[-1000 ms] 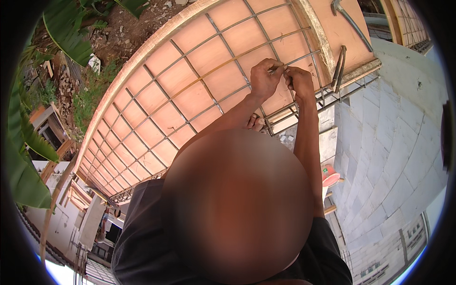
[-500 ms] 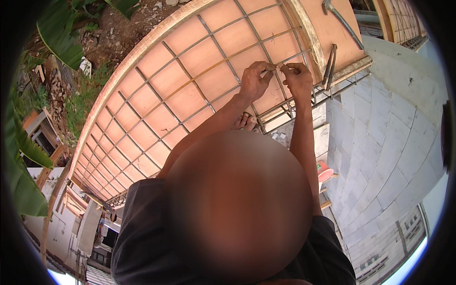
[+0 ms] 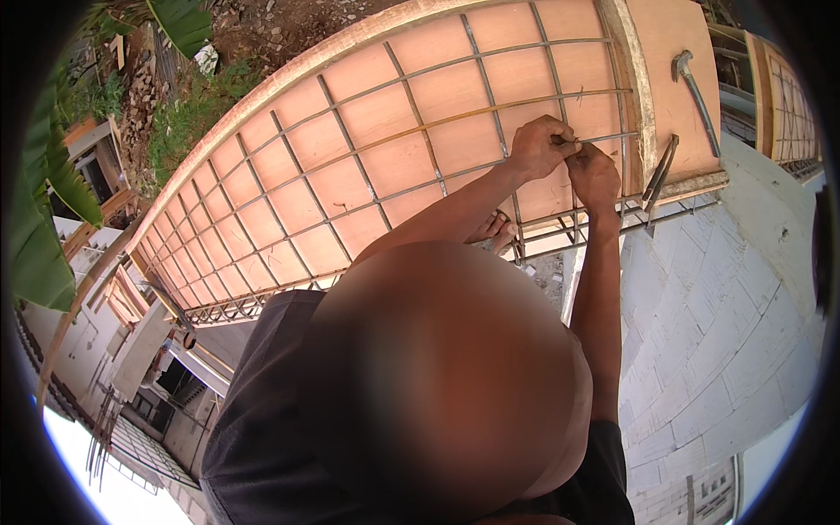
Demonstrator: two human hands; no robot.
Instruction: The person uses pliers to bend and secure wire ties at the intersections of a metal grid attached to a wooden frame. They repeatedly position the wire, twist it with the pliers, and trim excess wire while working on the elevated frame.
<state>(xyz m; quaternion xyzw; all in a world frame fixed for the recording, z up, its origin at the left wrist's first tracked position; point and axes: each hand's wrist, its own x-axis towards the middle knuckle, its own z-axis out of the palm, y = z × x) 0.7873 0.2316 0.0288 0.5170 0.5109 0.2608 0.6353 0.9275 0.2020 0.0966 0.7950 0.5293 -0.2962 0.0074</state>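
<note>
My left hand (image 3: 542, 149) and my right hand (image 3: 597, 179) meet over a steel bar grid (image 3: 424, 129), close to a crossing near its right end. The fingers of both are pinched together, fingertips almost touching. Between them shows a bit of thin tie wire (image 3: 574, 141), mostly covered by the fingers. Beneath the grid lies an orange-brown plywood panel (image 3: 385, 144). Another short wire end (image 3: 579, 91) sticks up from a bar just beyond my hands. My foot (image 3: 495, 229) rests by the near edge of the grid.
To the right, long-handled pincers (image 3: 661, 173) lean at the wooden edge and a claw hammer (image 3: 696, 101) lies on the plywood. A wooden rail (image 3: 641, 79) crosses the panel. A grey block wall (image 3: 691, 306) stands at the right; banana leaves (image 3: 44, 254) hang left.
My view has turned, so the grid and tools sit further right and lower. My hands have drawn closer together, the right now lower beside the left, both still pinching.
</note>
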